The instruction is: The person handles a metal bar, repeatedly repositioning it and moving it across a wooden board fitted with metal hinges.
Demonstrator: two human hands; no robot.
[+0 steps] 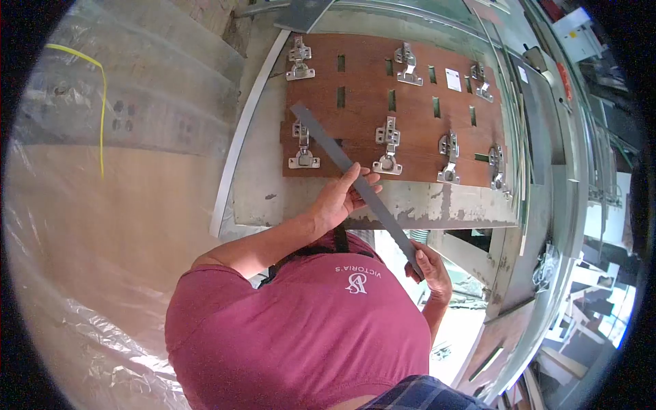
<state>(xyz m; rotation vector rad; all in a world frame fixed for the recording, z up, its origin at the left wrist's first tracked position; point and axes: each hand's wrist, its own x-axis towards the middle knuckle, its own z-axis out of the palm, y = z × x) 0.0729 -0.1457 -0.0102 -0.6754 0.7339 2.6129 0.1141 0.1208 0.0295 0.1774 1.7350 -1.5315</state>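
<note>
A long, flat grey strip slants across the view, held in both of my hands. My left hand grips it near its middle, with the thumb on top and the fingers beneath. My right hand is closed around its lower end, close to my shirt. The strip's upper end lies over a reddish-brown board, beside a metal cabinet hinge. Several more such hinges, including one hinge in the middle of the lower row, sit on the board in two rows. Rectangular slots run between them.
The board lies on a worn, pale workbench. A white label is on the board. Along the bench's left side runs a light strip. Plastic-wrapped panels stand at left. Long thin strips lie at right.
</note>
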